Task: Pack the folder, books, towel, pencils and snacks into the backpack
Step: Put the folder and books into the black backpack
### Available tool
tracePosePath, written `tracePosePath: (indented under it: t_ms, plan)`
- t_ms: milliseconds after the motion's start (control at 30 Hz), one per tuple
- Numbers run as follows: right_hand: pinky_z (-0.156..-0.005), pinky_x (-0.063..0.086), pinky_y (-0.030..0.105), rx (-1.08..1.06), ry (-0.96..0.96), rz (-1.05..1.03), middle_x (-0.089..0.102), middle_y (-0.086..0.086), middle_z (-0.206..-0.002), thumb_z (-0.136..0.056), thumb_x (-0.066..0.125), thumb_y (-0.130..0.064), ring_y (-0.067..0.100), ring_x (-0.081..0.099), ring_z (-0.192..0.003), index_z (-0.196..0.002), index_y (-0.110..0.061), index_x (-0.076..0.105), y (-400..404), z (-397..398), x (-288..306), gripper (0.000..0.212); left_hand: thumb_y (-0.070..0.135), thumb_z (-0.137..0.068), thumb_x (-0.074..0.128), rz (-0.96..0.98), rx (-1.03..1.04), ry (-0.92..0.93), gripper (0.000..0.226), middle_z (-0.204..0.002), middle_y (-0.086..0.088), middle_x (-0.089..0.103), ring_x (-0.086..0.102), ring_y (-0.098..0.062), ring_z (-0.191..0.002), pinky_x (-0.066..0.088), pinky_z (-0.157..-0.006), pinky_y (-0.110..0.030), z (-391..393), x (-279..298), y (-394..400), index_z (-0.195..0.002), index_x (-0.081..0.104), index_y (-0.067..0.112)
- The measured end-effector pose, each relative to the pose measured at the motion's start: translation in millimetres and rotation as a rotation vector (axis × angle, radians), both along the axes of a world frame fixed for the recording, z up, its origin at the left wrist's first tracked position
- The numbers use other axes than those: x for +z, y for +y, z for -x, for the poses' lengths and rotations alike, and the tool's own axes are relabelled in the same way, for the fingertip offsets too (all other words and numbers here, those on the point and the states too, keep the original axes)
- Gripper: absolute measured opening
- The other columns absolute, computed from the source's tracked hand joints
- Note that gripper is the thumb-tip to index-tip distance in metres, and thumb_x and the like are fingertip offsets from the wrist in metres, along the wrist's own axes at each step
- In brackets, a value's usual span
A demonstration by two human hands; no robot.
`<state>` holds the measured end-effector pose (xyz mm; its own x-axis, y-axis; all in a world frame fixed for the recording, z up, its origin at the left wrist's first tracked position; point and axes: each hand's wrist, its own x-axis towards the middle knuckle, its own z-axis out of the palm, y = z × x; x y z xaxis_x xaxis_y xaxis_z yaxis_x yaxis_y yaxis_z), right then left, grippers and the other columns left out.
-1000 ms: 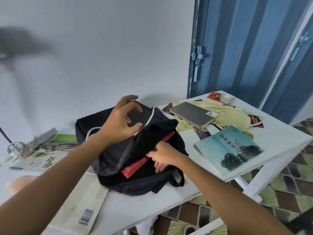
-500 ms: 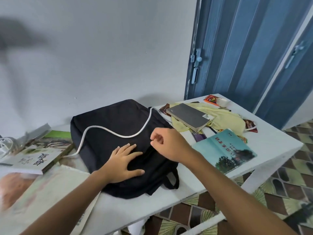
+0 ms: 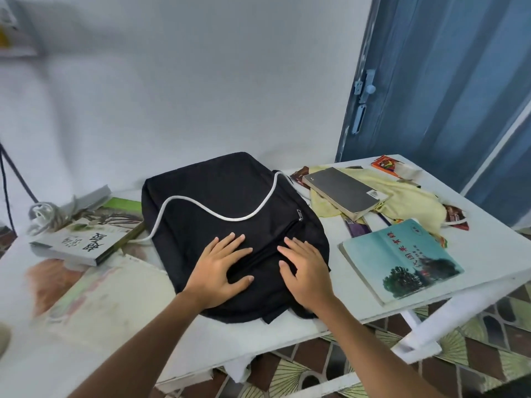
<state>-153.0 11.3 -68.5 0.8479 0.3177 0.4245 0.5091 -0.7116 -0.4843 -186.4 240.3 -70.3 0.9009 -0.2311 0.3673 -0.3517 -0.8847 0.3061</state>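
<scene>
Item: black backpack (image 3: 218,202), lying flat at the middle of the white table (image 3: 488,248), its zip pull (image 3: 299,215) showing near the right edge. A white cord (image 3: 218,215) curves across its top face and runs off the left side.

My left hand (image 3: 219,268): palm down on the near part of the backpack, fingers spread flat, gripping nothing.

My right hand (image 3: 306,270): palm down just beside the left, also flat on the fabric, fingers spread, gripping nothing. The two hands lie apart, with a fold of black cloth between them.

Right of the backpack: a grey book (image 3: 344,193) resting on a pale yellow towel (image 3: 408,202); a teal book (image 3: 399,259) with a tree on its cover, lying near the table's front edge. Snack packets (image 3: 385,163) at the far edge, and more (image 3: 455,216) showing from under the towel. A purple item (image 3: 356,226) lies between the grey and teal books; I cannot tell what it is.

Left of the backpack: a book with black characters (image 3: 86,239) stacked on others, a bundle of pale cable (image 3: 46,215) on top. Nearer me, a large pale book (image 3: 109,300), blurred.

Behind: white wall (image 3: 201,81), blue door (image 3: 445,81).
</scene>
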Motion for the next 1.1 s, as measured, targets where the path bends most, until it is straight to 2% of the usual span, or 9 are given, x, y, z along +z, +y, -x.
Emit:
tracePosePath:
  t_ms: [267, 400, 533, 633, 733, 833, 933, 1033, 1100]
  plan:
    - [-0.109, 0.036, 0.035, 0.007, 0.0, -0.125, 0.068, 0.003, -0.119, -0.09, 0.045, -0.027, 0.017, 0.057, -0.119, -0.099, -0.012, 0.074, -2.7, 0.1, -3.3, 0.034, 0.065, -0.078, 0.045, 0.084, 0.107, 0.073, 0.062, -0.146, 0.007, 0.046, 0.03, -0.012, -0.142, 0.013, -0.119, -0.039, 0.1, 10.7, -11.8, -0.122, 0.065, 0.026]
    - [-0.11, 0.033, 0.03, 0.035, 0.038, -0.176, 0.07, 0.001, -0.113, -0.09, 0.045, -0.027, 0.014, 0.057, -0.118, -0.097, -0.011, 0.075, -8.5, 2.1, -2.5, 0.035, 0.065, -0.074, 0.037, -0.098, 0.266, 0.212, 0.067, -0.141, 0.002, 0.053, 0.037, -0.02, -0.139, 0.024, -0.114, -0.045, -8.4, 32.6, -38.9, -0.111, 0.068, 0.02]
    - [-0.114, 0.026, 0.027, 0.166, 0.093, -0.176, 0.069, 0.0, -0.117, -0.091, 0.045, -0.028, 0.01, 0.051, -0.125, -0.102, -0.01, 0.074, -25.2, 2.9, -2.5, 0.035, 0.052, -0.074, 0.048, -0.259, 0.354, 0.211, 0.045, -0.111, -0.003, 0.067, 0.055, -0.028, -0.116, 0.045, -0.091, -0.043, -15.2, 38.1, -63.8, -0.088, 0.067, 0.014]
    - [-0.115, 0.015, 0.018, 0.308, 0.182, -0.15, 0.065, 0.0, -0.123, -0.092, 0.05, -0.024, 0.007, 0.044, -0.13, -0.108, -0.01, 0.071, -47.7, -6.1, 2.6, 0.03, 0.045, -0.079, 0.06, -0.279, 0.432, 0.209, 0.034, -0.097, -0.003, 0.066, 0.057, -0.029, -0.106, 0.048, -0.078, -0.04, -20.5, 38.2, -84.0, -0.081, 0.063, 0.011]
    - [-0.112, 0.019, 0.015, 0.402, 0.211, -0.132, 0.067, 0.004, -0.119, -0.09, 0.052, -0.018, 0.011, 0.048, -0.127, -0.106, -0.006, 0.071, -57.8, -17.1, 11.0, 0.027, 0.049, -0.086, 0.055, -0.355, 0.546, 0.303, 0.034, -0.101, 0.003, 0.059, 0.05, -0.02, -0.109, 0.045, -0.078, -0.033, -25.3, 49.7, -97.7, -0.091, 0.059, 0.015]
    - [-0.101, 0.04, 0.03, 0.46, 0.24, -0.052, 0.071, 0.006, -0.107, -0.088, 0.053, -0.016, 0.018, 0.056, -0.116, -0.101, -0.006, 0.072, -62.8, -30.2, 26.4, 0.025, 0.05, -0.087, 0.051, -0.346, 0.612, 0.337, 0.035, -0.103, 0.004, 0.055, 0.048, -0.018, -0.111, 0.045, -0.078, -0.031, -27.2, 55.4, -109.2, -0.093, 0.055, 0.016]
    - [-0.088, 0.044, 0.036, 0.496, 0.216, 0.091, 0.07, 0.003, -0.096, -0.088, 0.05, -0.017, 0.022, 0.058, -0.099, -0.096, -0.01, 0.071, -60.5, -38.5, 41.9, 0.023, 0.049, -0.088, 0.052, -0.337, 0.608, 0.367, 0.034, -0.114, 0.002, 0.054, 0.045, -0.02, -0.121, 0.043, -0.086, -0.033, -23.1, 53.9, -111.1, -0.098, 0.053, 0.016]
    - [-0.082, 0.044, 0.036, 0.503, 0.157, 0.248, 0.069, 0.0, -0.093, -0.089, 0.047, -0.023, 0.023, 0.056, -0.097, -0.098, -0.016, 0.068, -48.7, -44.7, 54.7, 0.025, 0.046, -0.087, 0.059, -0.19, 0.527, 0.396, 0.037, -0.142, 0.0, 0.046, 0.031, -0.02, -0.14, 0.036, -0.105, -0.037, -13.5, 53.2, -100.2, -0.11, 0.056, 0.017]
    - [-0.077, 0.046, 0.034, 0.508, 0.158, 0.259, 0.068, 0.0, -0.091, -0.089, 0.046, -0.024, 0.023, 0.057, -0.094, -0.096, -0.018, 0.067, -33.0, -46.0, 64.3, 0.023, 0.039, -0.089, 0.062, -0.018, 0.482, 0.39, 0.039, -0.148, 0.0, 0.042, 0.026, -0.015, -0.143, 0.027, -0.113, -0.031, 3.7, 54.6, -88.0, -0.121, 0.058, 0.019]
